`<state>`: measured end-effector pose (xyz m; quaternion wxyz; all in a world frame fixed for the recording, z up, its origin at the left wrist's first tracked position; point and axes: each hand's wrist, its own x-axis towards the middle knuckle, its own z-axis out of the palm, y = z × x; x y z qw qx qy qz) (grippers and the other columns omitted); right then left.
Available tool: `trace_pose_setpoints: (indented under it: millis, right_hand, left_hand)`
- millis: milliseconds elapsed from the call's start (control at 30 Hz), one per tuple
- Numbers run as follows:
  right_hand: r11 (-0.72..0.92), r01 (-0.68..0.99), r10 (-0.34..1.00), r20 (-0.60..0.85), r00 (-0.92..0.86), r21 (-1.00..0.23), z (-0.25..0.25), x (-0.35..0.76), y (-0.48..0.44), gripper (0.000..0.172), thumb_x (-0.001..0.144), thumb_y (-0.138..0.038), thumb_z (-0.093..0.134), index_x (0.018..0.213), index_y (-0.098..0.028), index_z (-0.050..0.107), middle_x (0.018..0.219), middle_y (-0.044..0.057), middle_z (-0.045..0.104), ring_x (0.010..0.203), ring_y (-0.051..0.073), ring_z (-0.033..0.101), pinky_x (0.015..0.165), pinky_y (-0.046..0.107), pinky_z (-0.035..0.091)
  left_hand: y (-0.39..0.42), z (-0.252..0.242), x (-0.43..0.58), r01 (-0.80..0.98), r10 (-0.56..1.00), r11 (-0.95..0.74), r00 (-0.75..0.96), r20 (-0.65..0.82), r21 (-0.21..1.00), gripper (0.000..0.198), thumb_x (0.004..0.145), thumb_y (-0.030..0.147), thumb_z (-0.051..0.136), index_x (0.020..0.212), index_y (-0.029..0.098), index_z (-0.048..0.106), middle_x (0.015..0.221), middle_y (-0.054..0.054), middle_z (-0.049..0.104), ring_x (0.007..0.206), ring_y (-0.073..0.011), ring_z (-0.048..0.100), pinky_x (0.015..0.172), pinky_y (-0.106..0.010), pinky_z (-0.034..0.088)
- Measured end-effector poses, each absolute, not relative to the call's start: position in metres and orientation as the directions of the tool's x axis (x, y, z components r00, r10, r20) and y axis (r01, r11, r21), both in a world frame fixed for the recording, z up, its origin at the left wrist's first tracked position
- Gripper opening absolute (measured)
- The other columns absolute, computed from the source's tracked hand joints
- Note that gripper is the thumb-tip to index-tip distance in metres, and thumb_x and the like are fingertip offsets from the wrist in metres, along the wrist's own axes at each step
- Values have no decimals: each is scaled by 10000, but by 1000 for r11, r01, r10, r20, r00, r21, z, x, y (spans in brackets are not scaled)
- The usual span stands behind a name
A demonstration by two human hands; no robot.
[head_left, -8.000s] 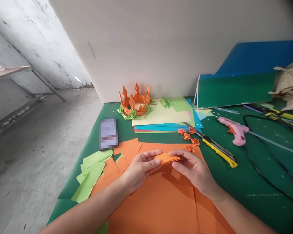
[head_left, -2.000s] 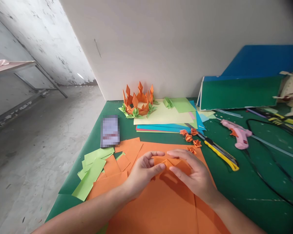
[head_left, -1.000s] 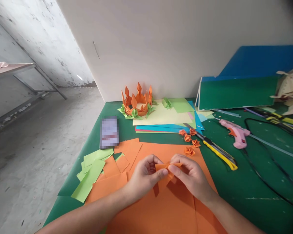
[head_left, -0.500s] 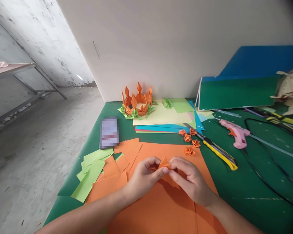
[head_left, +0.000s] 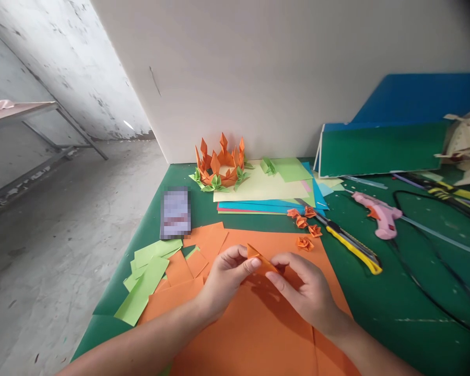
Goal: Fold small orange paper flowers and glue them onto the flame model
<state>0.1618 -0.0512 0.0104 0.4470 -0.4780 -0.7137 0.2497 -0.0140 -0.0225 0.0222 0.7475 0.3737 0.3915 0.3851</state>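
Both my hands hold a small folded orange paper piece [head_left: 260,259] just above a large orange sheet [head_left: 258,329] on the green table [head_left: 379,292]. My left hand [head_left: 227,279] pinches its left end between thumb and fingers. My right hand [head_left: 303,287] pinches its right side, fingers curled. The piece is pointed at its upper left and partly hidden by my fingers.
A blurred phone [head_left: 175,213], green strips [head_left: 147,277] and orange scraps [head_left: 198,261] lie left. Behind are an orange and green paper crown [head_left: 219,167], stacked coloured sheets [head_left: 266,190], small orange paper roses [head_left: 304,230], a yellow utility knife [head_left: 352,245], a pink glue gun [head_left: 378,219] and green and blue boards [head_left: 379,146].
The orange piece went from lying flat under my fingers to lifted and refolded between both pinches. Over the last half second its point tipped left and my right hand shifted a little right.
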Motion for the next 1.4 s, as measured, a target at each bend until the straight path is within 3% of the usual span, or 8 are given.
trace_pose_setpoints:
  millis: [200,567,667,767,867,1000,1100,1400]
  right_hand:
    - [469,447,881,441,-172,-762,12,163,-52,77,905,-181,548,855,-236,570,708,-4,609,647,139,582,603,261,470]
    - [560,479,826,502,-258,-675,13,160,-52,127,893,-135,533,809,-229,525,653,-16,560,587,127,521,549,254,410]
    - [496,488,863,468,-189,-718,13,161,-52,103,892,-180,562,803,-230,549,669,-13,592,606,131,560,566,252,442]
    - [407,472,907,409,-104,-782,14,161,-52,133,900,-222,555,768,-227,554,664,-11,598,603,129,570,559,242,461]
    - [379,454,918,388,-78,-806,15,160,-52,168,907,-244,547,740,-223,549,645,-14,587,583,122,561,547,232,469]
    - [406,448,908,408,-98,-797,11,159,-52,43,894,-270,592,870,-234,599,729,-4,636,653,132,603,612,235,515]
    - [408,458,900,431,-59,-790,9,161,-52,176,859,-291,656,1018,-247,596,826,7,660,731,146,634,663,241,539]
    - [525,549,829,538,-155,-651,13,165,-50,171,861,-190,655,1004,-249,583,801,10,634,732,159,597,670,298,500]
  left_hand:
    - [-24,22,-12,-244,865,385,431,-256,890,293,719,345,789,631,152,587,847,1,564,715,-107,549,647,-248,431]
    - [-26,28,-13,-195,898,335,364,-249,922,324,718,399,778,627,153,588,675,29,475,580,-73,406,527,-215,316]
    - [-24,28,-14,-193,899,343,350,-262,919,312,750,393,754,631,153,596,671,19,509,627,-89,454,582,-223,371]
    - [-24,27,-13,-214,883,383,369,-288,899,243,774,390,735,769,160,657,773,-19,597,729,-129,543,684,-260,438]
    - [-24,24,-12,-288,917,348,303,-261,892,241,748,338,771,865,195,616,806,4,589,717,-110,536,657,-225,426]
    - [-23,22,-13,-307,959,239,222,-175,921,219,775,313,749,777,212,555,754,45,529,648,-77,470,614,-194,386]
    - [-21,20,-14,-211,965,209,201,-167,955,161,823,337,693,759,196,650,792,16,570,698,-90,490,669,-207,403]
    - [-21,20,-16,-224,939,321,199,-279,920,189,769,340,752,894,212,693,957,-26,651,819,-126,573,729,-237,441]
